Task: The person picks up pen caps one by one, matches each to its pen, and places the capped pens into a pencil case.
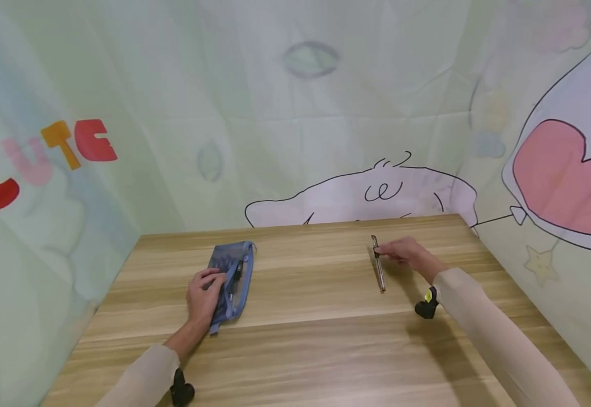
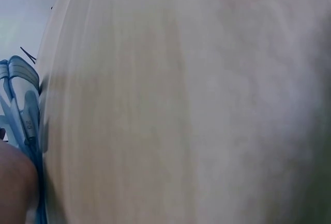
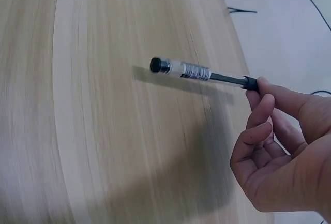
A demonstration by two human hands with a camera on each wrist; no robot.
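A clear-barrelled pen (image 1: 379,273) with dark ends hangs just over the wooden table, its shadow beneath it in the right wrist view. My right hand (image 1: 405,252) pinches the black grip section between thumb and fingers, the other fingers curled in. A barcode label wraps the barrel (image 3: 196,72). On the left, a blue pencil case (image 1: 245,285) with a see-through mesh lies with its mouth unzipped, dark pens showing inside. My left hand (image 1: 202,297) grips the case's near-left side, fingers bent at its opening. Only a bit of that hand and the case's edge (image 2: 23,87) enter the left wrist view.
The wooden table (image 1: 305,350) ends at a back edge against a printed curtain (image 1: 295,130) with cartoon drawings. More curtain closes off the left and right sides. Each wrist wears a small black device, such as the one by the right cuff (image 1: 426,308).
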